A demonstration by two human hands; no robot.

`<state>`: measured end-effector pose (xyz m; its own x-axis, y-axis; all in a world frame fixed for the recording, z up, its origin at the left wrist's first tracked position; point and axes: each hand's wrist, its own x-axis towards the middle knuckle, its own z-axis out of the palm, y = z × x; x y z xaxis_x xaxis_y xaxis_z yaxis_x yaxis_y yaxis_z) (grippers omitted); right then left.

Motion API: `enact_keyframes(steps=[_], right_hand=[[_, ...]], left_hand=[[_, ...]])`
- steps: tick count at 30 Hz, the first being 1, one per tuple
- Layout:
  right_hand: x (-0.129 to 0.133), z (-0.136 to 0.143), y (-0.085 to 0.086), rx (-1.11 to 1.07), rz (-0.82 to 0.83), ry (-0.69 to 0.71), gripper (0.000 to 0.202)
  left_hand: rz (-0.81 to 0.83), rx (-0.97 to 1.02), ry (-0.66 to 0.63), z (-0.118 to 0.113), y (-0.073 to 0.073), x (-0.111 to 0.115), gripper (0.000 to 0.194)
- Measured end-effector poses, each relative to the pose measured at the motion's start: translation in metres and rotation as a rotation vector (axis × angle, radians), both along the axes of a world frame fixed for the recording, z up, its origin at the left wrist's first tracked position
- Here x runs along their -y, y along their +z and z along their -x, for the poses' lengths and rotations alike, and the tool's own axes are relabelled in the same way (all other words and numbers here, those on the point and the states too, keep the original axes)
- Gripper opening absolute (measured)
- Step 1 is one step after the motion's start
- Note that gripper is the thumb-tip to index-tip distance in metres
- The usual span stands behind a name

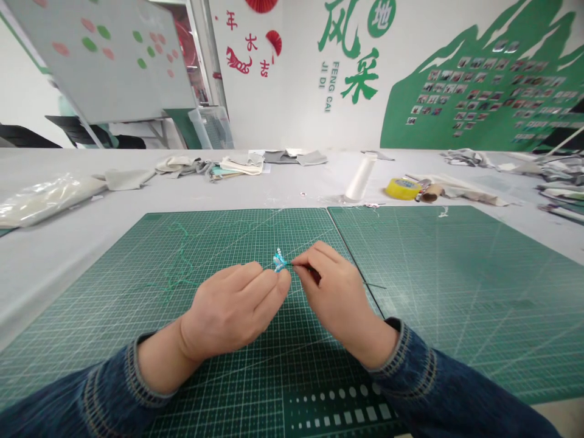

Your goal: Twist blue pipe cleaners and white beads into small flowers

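A tiny blue-and-white flower [279, 261], with white bead-like tips at its top, is held up above the green cutting mats. My left hand [237, 301] is closed, its thumb and forefinger pinched at the flower's lower edge; the exact contact is partly hidden. From the flower a thin dark green stem [289, 264] runs right into my right hand [335, 292], whose thumb and forefinger pinch it close to the petals. The stem's far end [376, 285] sticks out behind the right hand. Loose green thread [180, 267] lies tangled on the left mat [132, 243].
Beyond the mats stand a white thread cone [360, 177], a yellow tape roll [403, 188] and a cardboard tube [431, 193]. Fabric scraps [237, 165] line the table's far side. A plastic-wrapped bundle [45, 198] lies left. A second mat [456, 274] adjoins on the right.
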<state>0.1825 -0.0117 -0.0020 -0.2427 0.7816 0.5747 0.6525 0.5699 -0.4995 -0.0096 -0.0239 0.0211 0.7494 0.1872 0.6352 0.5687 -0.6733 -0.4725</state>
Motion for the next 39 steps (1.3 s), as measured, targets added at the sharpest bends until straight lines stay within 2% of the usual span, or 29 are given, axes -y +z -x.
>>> enact_keyframes(steps=[4,9,14,19,23,26,31,33,36,39], right_hand=[[0.003,-0.001,0.000,0.229,-0.133,0.016,0.022],[0.004,-0.002,0.004,0.432,-0.201,0.070,0.026],[0.003,-0.002,0.006,0.475,-0.223,0.116,0.027],[0.003,-0.002,0.006,0.472,-0.240,0.182,0.029],[0.004,-0.002,0.007,0.367,-0.190,0.256,0.026],[0.002,-0.003,0.008,0.207,-0.124,0.322,0.023],[0.001,-0.002,0.014,-0.089,0.055,0.412,0.017],[0.002,-0.001,0.018,-0.192,0.138,0.400,0.016],[0.001,-0.001,0.020,-0.357,0.280,0.350,0.013],[-0.002,-0.001,0.017,-0.557,0.449,0.299,0.008]], left_hand=[[0.130,0.044,0.068,0.004,0.000,-0.004,0.012],[0.526,0.269,0.147,0.008,-0.002,-0.013,0.013],[0.828,0.393,0.130,0.013,0.003,-0.020,0.011],[0.973,0.380,0.167,0.017,0.013,-0.023,0.011],[1.060,0.426,0.195,0.019,0.015,-0.026,0.010],[1.243,0.492,0.167,0.023,0.011,-0.033,0.012],[1.627,0.647,-0.059,0.027,-0.001,-0.042,0.010],[1.747,0.738,-0.153,0.025,-0.007,-0.042,0.006],[1.898,0.890,-0.229,0.017,-0.018,-0.041,0.003],[1.992,1.055,-0.276,0.009,-0.029,-0.039,0.010]])
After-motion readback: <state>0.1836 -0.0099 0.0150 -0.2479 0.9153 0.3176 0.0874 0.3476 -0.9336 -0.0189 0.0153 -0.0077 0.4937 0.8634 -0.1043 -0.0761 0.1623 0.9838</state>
